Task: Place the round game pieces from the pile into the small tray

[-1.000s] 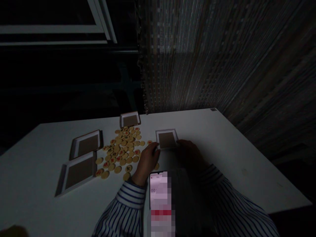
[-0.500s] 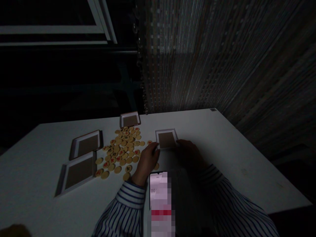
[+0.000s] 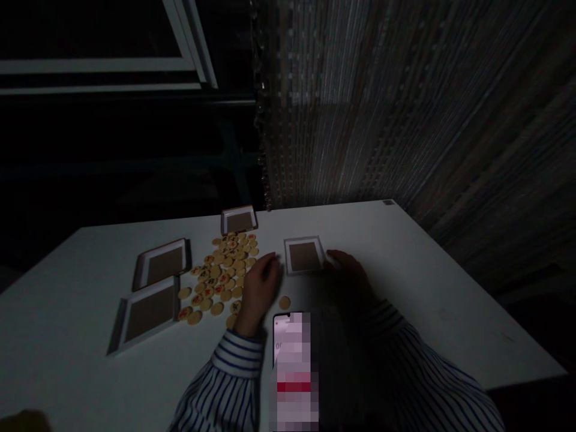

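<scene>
A small open box with pale walls and a brown inside lies flat on the table. To its left is my left hand, apart from the box, thumb and fingers loosely curved with a gap between them and nothing visibly held. My right hand is at the box's right edge with its fingers stretched forward; shadow hides most of it, and I cannot tell whether it touches the box. Left of my left hand spreads a pile of round wooden Chinese chess pieces with red or black characters, partly covered by that hand. One loose piece lies between my hands.
Three more open boxes stand around the pile: one at the back, one at the left, and one nearer. A lit phone is at the front of the white table. A string curtain hangs behind.
My left hand has come off the box's left side and moved left toward the pieces. My right hand has shifted slightly right. The loose piece near the phone is now fully visible.
</scene>
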`<state>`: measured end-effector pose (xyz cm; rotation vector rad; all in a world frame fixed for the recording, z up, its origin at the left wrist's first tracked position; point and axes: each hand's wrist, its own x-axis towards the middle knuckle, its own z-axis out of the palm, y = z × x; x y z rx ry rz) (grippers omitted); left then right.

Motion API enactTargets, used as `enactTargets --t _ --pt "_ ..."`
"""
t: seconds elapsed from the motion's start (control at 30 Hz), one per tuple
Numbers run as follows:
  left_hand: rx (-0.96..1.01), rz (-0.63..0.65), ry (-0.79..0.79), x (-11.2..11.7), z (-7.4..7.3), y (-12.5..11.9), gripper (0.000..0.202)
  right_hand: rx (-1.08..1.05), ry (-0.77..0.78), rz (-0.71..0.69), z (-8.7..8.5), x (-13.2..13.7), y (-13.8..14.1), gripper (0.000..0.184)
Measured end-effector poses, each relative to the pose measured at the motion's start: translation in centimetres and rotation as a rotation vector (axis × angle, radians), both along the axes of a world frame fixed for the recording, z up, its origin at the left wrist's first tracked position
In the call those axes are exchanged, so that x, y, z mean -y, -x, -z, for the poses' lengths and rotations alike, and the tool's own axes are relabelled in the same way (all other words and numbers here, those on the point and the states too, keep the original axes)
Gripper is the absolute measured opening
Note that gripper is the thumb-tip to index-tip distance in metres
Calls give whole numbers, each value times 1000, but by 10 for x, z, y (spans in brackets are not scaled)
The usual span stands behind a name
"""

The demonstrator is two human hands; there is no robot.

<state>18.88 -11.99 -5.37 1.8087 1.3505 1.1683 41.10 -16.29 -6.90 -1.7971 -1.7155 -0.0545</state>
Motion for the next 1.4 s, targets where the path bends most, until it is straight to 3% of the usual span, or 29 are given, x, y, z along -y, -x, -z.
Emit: enactTargets --t 0.17,0.43,0.57,0.8,1.0,1.17,1.4 --pt "132 -53 80 3 -19 14 36 -15 -37 -34 0 0 1 36" --pt "25 -93 63 11 -41 49 36 -45 -7 -75 2 -2 1 37" --pt "-34 -148 41 20 -38 68 34 -100 -38 -118 -1 -3 4 34" --pt "-155 -150 -78 36 -27 86 31 -156 -52 -249 -23 1 17 27" --pt "-291 -25 -150 42 -20 85 30 -62 42 -372 -39 7 32 23" --pt "-384 145 -209 45 -16 79 31 58 164 -477 -41 12 44 24" --pt "-520 171 -302 48 -2 80 28 312 313 -630 -43 9 66 24"
